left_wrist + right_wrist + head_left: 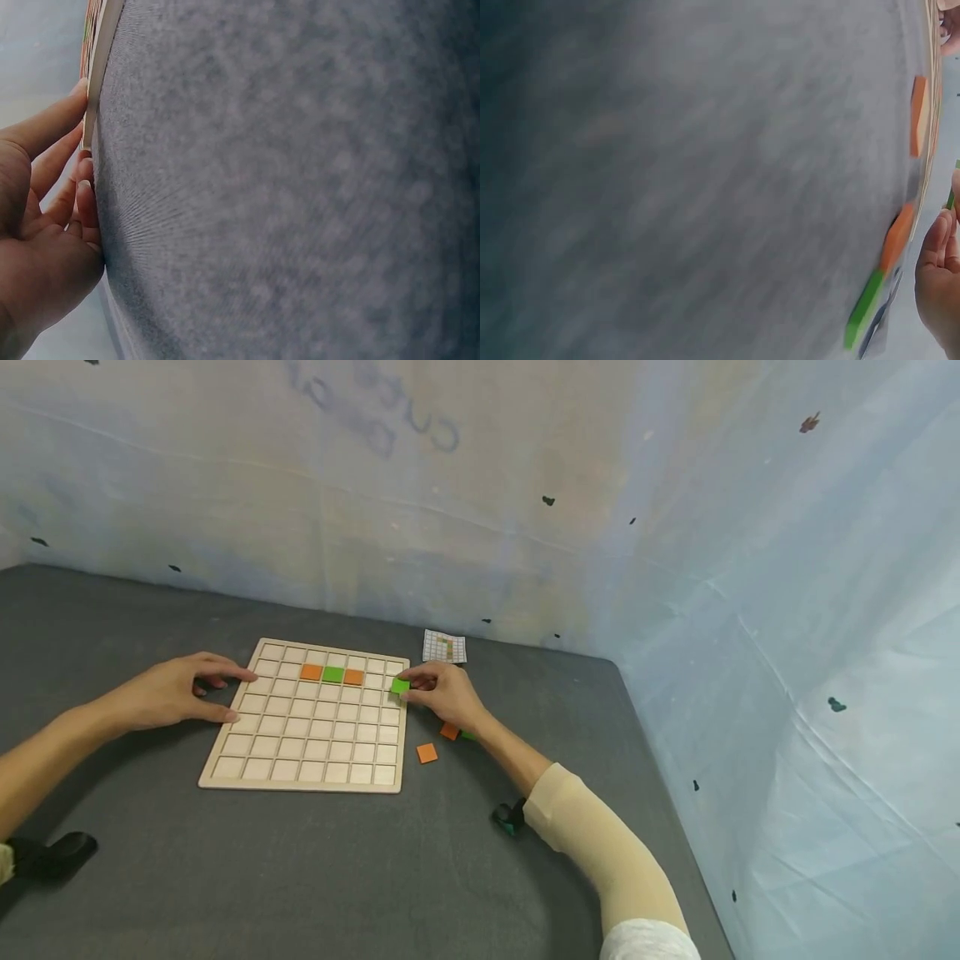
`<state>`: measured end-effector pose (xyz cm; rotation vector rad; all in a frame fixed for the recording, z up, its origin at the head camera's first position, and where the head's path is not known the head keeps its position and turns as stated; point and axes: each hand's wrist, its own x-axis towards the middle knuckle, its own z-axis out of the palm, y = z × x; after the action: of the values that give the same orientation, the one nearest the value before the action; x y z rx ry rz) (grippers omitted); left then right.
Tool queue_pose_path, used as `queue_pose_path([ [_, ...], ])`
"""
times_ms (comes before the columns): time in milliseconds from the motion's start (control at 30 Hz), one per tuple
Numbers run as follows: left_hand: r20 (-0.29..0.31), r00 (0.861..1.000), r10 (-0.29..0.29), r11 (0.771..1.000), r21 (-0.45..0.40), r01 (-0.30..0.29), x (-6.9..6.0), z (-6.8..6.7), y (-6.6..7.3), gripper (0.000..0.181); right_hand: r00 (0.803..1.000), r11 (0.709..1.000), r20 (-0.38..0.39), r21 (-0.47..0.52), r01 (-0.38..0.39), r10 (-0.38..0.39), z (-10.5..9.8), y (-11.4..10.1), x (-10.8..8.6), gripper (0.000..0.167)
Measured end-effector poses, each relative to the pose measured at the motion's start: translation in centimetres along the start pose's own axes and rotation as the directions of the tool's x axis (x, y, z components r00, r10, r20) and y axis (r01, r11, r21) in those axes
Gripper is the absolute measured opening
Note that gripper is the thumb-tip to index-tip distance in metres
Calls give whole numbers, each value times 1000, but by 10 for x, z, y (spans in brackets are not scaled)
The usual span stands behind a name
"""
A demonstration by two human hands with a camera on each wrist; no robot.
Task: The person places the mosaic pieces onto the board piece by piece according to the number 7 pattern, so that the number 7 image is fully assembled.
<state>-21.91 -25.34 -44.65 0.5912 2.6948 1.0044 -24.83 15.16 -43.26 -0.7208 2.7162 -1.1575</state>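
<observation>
A pale wooden grid board (300, 749) lies on the dark table. Near its far side, a row of orange, green and orange square tiles (333, 674) fills adjoining cells. My left hand (174, 695) touches the board's left rim with thumb and fingertips; the left wrist view shows the fingers (56, 131) at the board's edge. Over the right rim, my right hand (447, 693) pinches a green tile (400, 686) between thumb and fingers, tilted and raised above the board. In the right wrist view that hand (939, 277) is partly cut off.
Right of the board lie a loose orange tile (427, 752), another orange tile (449, 731) and a green tile (864, 309), partly under my right arm in the head view. A small printed grid card (444, 647) lies behind. A sheet-covered wall (480, 510) borders the table.
</observation>
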Motion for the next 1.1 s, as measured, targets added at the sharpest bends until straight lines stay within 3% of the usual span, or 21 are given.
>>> queue_pose_path([
  [267,-1,1000,4,1000,-17,-4,-2,0,1,64,999,999,35,23,32,-33,14,-16,11,28],
  [567,6,1000,12,1000,-21,-12,1,1,2,65,998,999,57,35,13,-15,27,-26,19,29],
  [833,0,1000,1,1000,-13,-1,-5,1,-1,64,995,996,80,-63,58,-52,43,-36,27,29],
  [1100,-17,1000,-1,1000,-19,0,-11,-1,-1,64,988,988,104,-95,124,-114,50,-42,27,27],
])
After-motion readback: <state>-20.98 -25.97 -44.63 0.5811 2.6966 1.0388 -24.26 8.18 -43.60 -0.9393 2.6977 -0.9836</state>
